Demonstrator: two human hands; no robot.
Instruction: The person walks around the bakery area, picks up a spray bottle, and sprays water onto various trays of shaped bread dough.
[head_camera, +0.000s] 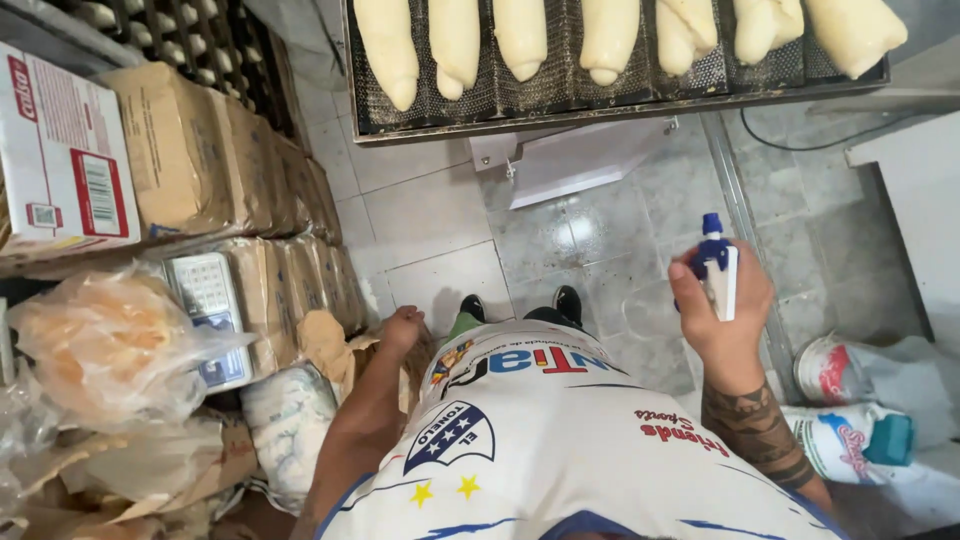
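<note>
Floor: grey tiles (600, 240), glossy with reflected light.
Left side: stacked brown sacks (200, 150), cardboard box (60, 150).

We have a single view, from the camera on our head, looking almost straight down our own chest to the tiled floor (440, 215) and our shoes. It sits close to our body, so the shirt fills the lower frame. The perforated baking tray (600, 100) crosses the top edge ahead of us, stacked cardboard boxes (190, 150) line our left.
</note>
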